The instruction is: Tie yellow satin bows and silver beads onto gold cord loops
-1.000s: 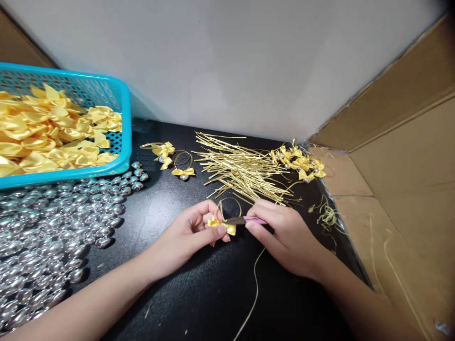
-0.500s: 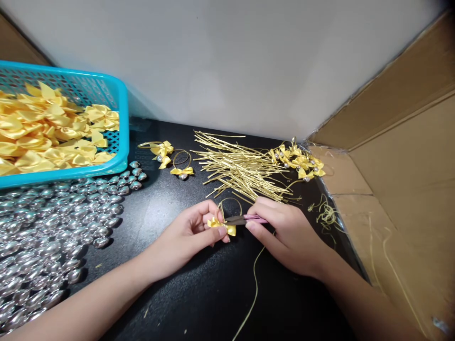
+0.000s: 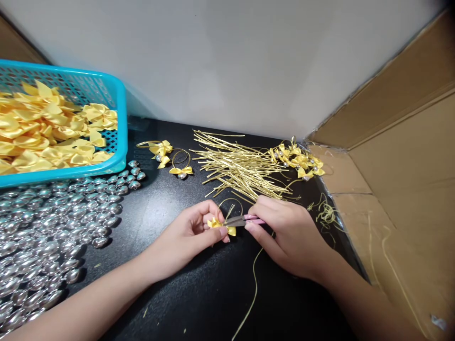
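Between the thumb and fingers of my left hand (image 3: 202, 225) is a yellow ribbon bow (image 3: 232, 231) with a thin gold loop (image 3: 236, 201) rising behind it. My right hand (image 3: 284, 232) is closed round the pink handles of small scissors (image 3: 236, 220). Their blades are slightly apart, with the tips at the bow's middle beside short gold thread ends (image 3: 230, 210). The bow's centre is partly covered by my left thumb. Below my right hand, a long gold thread (image 3: 255, 279) trails over the black table.
A blue basket (image 3: 122, 123) of yellow bows stands at the left, above many silver beads (image 3: 53, 227). Gold ties (image 3: 238, 166) lie behind my hands. Bows with beads and loops (image 3: 181, 171) rest nearby, more (image 3: 298, 161) at right, beside tangled thread (image 3: 327, 211) and cardboard walls (image 3: 408, 142).
The scissor blades have opened a little and tilted at the bow. The gold thread ends by the loop now stand shorter and lean to the right. My left hand has barely moved.
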Available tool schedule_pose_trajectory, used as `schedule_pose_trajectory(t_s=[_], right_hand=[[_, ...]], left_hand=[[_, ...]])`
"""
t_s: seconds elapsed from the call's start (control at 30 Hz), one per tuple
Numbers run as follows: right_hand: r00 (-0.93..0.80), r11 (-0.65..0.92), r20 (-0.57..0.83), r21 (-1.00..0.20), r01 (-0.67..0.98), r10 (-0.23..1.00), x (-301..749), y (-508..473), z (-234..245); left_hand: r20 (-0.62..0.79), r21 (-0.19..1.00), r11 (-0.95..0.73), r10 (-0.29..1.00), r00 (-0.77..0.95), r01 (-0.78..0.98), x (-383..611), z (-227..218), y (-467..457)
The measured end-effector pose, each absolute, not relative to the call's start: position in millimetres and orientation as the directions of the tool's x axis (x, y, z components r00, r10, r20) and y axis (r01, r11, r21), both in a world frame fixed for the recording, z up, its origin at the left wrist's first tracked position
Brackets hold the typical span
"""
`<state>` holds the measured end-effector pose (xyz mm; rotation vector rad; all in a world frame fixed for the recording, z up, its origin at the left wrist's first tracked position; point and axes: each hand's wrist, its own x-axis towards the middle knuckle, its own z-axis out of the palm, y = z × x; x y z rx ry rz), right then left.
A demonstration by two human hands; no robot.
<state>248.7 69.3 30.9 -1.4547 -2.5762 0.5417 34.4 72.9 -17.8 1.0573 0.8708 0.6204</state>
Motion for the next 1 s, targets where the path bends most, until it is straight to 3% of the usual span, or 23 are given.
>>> schedule_pose_trajectory(t_s=[1.0], right_hand=[[-0.547, 0.515, -0.016, -0.314, 0.798, 0.837, 247.9, 70.2, 32.1]], left_hand=[[-0.333, 0.917, 0.399, 0.786, 0.52, -0.016, 37.7, -13.9, 72.9]])
